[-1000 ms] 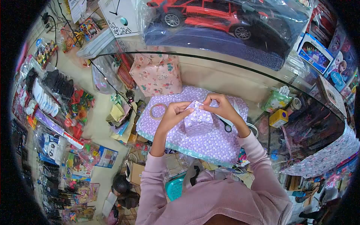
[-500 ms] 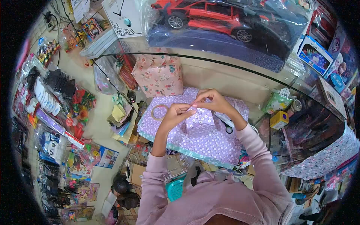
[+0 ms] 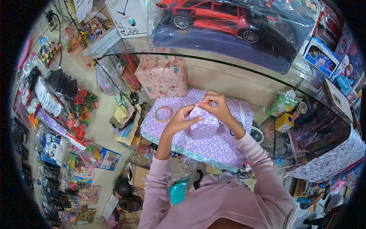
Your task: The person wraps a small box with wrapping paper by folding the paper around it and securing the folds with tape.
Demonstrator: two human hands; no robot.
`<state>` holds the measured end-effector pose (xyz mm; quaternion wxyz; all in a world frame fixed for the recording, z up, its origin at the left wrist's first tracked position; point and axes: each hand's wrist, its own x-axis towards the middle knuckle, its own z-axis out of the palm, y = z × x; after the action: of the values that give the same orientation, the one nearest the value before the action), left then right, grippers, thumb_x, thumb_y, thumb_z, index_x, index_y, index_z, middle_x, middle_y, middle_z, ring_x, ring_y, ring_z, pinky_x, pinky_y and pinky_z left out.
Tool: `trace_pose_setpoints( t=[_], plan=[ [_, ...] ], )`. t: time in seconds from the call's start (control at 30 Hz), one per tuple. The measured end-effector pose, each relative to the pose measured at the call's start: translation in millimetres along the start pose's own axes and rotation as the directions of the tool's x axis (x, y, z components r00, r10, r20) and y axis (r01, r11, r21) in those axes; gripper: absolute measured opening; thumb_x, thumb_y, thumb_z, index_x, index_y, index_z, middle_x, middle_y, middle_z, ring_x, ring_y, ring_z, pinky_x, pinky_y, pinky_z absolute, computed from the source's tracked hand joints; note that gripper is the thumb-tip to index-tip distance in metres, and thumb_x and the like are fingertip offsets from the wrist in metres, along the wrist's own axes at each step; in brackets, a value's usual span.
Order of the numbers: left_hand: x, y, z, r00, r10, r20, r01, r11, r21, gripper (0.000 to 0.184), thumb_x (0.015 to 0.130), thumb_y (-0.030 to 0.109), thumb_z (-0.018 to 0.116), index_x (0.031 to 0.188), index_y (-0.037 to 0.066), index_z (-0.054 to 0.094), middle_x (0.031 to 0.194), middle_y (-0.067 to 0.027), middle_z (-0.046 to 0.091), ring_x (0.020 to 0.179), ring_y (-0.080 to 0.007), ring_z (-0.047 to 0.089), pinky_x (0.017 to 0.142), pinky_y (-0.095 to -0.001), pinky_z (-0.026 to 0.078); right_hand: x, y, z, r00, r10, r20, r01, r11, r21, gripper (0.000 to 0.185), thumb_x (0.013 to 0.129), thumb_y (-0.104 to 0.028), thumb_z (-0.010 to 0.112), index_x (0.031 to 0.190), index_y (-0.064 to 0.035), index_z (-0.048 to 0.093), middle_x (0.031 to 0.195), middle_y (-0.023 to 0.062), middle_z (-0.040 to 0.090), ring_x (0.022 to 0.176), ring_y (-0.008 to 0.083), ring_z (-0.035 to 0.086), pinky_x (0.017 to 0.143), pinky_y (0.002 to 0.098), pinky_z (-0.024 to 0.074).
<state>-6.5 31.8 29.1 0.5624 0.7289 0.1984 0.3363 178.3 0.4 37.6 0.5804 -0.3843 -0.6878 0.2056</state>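
Note:
A small box wrapped in purple flowered paper (image 3: 204, 129) stands on a larger flat surface covered in the same flowered paper (image 3: 183, 143). My left hand (image 3: 182, 119) holds the box's upper left edge, thumb along the top paper. Fingers of my right hand (image 3: 216, 108) pinch the top edge of the paper at the back, close to the left fingertips. Left of the hands lies a roll of tape (image 3: 163, 114). Scissors (image 3: 242, 114) lie right of my right hand, their handles mostly hidden behind the wrist.
A pink flowered gift bag (image 3: 162, 76) stands behind the work surface. A glass shelf edge (image 3: 213, 63) crosses beyond it, under a boxed red toy car (image 3: 217, 17). A yellow box (image 3: 284, 122) sits at right. Packaged goods (image 3: 49, 99) crowd the left.
My right hand has shifted slightly right and down and now covers more of the scissors. The left hand has turned a little over the box, with its thumb further across the top.

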Motion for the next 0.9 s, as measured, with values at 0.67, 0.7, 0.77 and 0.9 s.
trace_pose_setpoints(
  t=[0.67,0.7,0.77,0.9],
  plan=[
    [-3.6,8.8,7.8,0.987,-0.118,-0.110,0.127,0.989,0.081,0.016,0.083,0.012,0.072,0.080,-0.003,0.069,0.071,0.0045,0.062,0.068,-0.0012,0.049,0.059,-0.0221,0.039,-10.0,-31.3,-37.5,0.958,0.158,0.241,-0.148,0.987,-0.058,0.021,0.074,-0.011,0.078,0.093,-0.0047,0.072,0.080,0.0029,0.063,0.077,0.0119,0.057,0.069,0.0266,0.0432],
    [-3.0,3.3,8.7,0.987,-0.093,-0.132,0.102,0.993,0.064,0.016,0.083,0.012,0.072,0.078,-0.003,0.069,0.070,0.0047,0.061,0.067,-0.0011,0.047,0.058,-0.0223,0.038,-13.0,-32.6,-37.6,0.958,0.182,0.223,-0.171,0.983,-0.070,0.022,0.074,-0.011,0.078,0.094,-0.0048,0.072,0.082,0.0034,0.064,0.078,0.0122,0.058,0.071,0.0269,0.0440],
    [-1.4,-11.7,10.8,0.984,-0.041,-0.174,0.048,0.998,0.036,0.017,0.083,0.012,0.072,0.076,-0.004,0.068,0.067,0.0049,0.059,0.065,-0.0009,0.044,0.056,-0.0227,0.035,-20.6,-20.9,-35.2,0.959,0.200,0.199,-0.196,0.980,-0.041,0.023,0.074,-0.010,0.078,0.095,-0.0046,0.072,0.083,0.0036,0.064,0.079,0.0131,0.058,0.072,0.0278,0.0445],
    [-5.6,7.6,17.2,0.973,0.009,-0.232,0.002,0.999,0.047,0.011,0.080,0.007,0.072,0.080,-0.003,0.067,0.078,-0.0021,0.066,0.076,-0.0062,0.056,0.070,-0.0242,0.044,-24.3,-21.5,-30.3,0.985,0.080,0.151,-0.071,0.995,-0.063,0.021,0.074,-0.007,0.076,0.094,-0.0044,0.071,0.085,0.0050,0.064,0.080,0.0158,0.059,0.072,0.0285,0.0444]
  ],
)
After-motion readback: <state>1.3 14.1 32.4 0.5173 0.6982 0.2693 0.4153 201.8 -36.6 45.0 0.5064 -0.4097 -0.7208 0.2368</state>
